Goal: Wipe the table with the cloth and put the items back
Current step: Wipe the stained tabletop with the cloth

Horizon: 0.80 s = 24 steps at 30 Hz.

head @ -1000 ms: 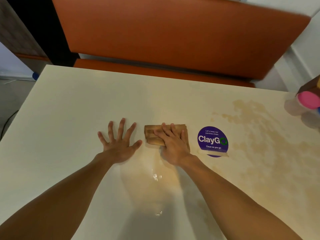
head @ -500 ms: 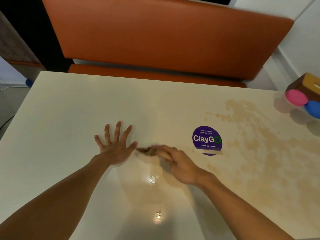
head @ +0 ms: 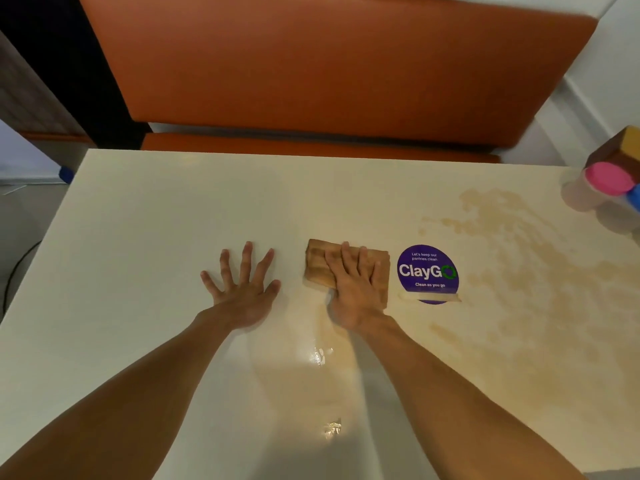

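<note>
"Nearest the camera, what are you getting?"

"I am seeing both bare forearms reaching out from the bottom edge over the pale tabletop. A wet sheen is glinting between them."

"And the grips?"

"The left grip is lying flat on the tabletop, fingers straight and spread wide, holding nothing. The right grip is pressing down on the cloth with straight fingers laid side by side. None of them is curling round it."

"Where is the cloth sitting?"

"It is a folded tan pad, lying flat about mid-table, to the right of the left grip with bare tabletop between them. Its left part is showing past the fingers, and much of the rest is lying under the hand."

"Anything beside it?"

"A round purple sticker reading ClayGo is sitting just beside the cloth's right edge, and a strip of tape is crossing its lower rim. Further right, brownish stains are spreading over the tabletop toward the far right corner."

"And at that corner?"

"A pink-lidded tub is standing there. Right next to it is a blue lid, which the frame edge is cutting off, and a brown box is standing behind them. Beyond the tabletop's far edge, an orange bench is running across the view."
</note>
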Available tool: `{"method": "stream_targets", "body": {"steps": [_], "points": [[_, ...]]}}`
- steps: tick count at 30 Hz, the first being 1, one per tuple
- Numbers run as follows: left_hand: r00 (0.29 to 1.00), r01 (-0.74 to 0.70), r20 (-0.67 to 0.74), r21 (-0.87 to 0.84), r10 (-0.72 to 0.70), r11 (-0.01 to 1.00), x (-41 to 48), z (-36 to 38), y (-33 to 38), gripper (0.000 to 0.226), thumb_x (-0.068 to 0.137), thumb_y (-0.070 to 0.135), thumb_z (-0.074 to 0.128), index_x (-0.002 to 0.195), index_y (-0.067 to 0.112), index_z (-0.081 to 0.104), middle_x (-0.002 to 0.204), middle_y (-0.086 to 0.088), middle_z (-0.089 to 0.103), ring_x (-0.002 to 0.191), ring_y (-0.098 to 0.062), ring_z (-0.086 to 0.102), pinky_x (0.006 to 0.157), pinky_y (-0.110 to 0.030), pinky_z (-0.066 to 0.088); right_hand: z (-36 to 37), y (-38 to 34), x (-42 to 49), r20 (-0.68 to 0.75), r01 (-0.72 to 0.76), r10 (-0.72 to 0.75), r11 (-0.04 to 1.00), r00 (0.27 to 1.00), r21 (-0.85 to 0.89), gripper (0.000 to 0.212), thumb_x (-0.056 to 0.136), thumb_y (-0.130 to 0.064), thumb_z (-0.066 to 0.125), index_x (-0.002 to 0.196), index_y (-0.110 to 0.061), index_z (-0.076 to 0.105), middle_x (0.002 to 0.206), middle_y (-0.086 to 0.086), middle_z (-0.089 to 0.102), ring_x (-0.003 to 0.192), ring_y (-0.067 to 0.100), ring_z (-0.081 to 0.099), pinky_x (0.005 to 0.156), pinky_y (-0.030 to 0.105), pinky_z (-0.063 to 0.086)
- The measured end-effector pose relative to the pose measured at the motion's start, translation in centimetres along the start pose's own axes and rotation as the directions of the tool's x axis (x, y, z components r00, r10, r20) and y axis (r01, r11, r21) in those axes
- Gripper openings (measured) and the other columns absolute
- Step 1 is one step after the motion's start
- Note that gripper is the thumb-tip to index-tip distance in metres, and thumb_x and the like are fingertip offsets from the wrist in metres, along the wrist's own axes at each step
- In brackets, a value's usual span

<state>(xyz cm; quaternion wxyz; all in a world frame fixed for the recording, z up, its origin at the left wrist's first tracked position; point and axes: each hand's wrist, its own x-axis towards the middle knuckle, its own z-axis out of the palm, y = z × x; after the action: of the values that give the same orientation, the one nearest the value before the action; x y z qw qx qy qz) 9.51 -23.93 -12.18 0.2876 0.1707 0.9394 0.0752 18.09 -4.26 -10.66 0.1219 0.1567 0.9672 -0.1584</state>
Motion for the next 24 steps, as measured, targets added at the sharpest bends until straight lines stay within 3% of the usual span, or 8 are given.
{"method": "stream_targets", "body": {"steps": [9,17,24], "points": [[0.999,-0.015,0.032,-0.023,0.016,1.000,-0.2,-0.1,-0.3,0.059,0.098,0.057,0.012,0.125,0.053,-0.040,0.146,0.014,-0.047,0.137,-0.031,-0.042,0.104,-0.066,-0.023,2.6,-2.3,-5.1,-0.053,0.057,-0.055,0.998,0.997,0.039,0.074,0.093,-0.017,0.043,0.153,-0.034,0.004,0.161,-0.004,-0.017,0.144,0.026,-0.028,0.111,0.047,-0.025],[0.999,-0.017,0.035,-0.006,0.017,1.000,0.1,-0.3,-1.1,0.059,0.098,0.059,0.011,0.137,0.051,-0.032,0.148,0.012,-0.046,0.137,-0.031,-0.041,0.104,-0.067,-0.022,4.7,-3.9,-10.6,-0.060,0.164,-0.158,0.980,0.986,0.114,0.073,0.089,-0.018,0.045,0.152,-0.037,0.013,0.160,-0.011,-0.013,0.144,0.024,-0.028,0.113,0.043,-0.026],[0.999,-0.015,0.028,-0.014,0.015,1.000,0.5,0.2,-1.2,0.059,0.095,0.064,0.012,0.129,0.057,-0.036,0.147,0.017,-0.046,0.138,-0.029,-0.040,0.104,-0.067,-0.022,5.5,-4.7,-16.1,-0.010,0.240,-0.245,0.940,0.970,0.244,0.066,0.088,-0.015,0.046,0.147,-0.038,0.029,0.156,-0.022,-0.008,0.145,0.015,-0.024,0.114,0.040,-0.023]]}}
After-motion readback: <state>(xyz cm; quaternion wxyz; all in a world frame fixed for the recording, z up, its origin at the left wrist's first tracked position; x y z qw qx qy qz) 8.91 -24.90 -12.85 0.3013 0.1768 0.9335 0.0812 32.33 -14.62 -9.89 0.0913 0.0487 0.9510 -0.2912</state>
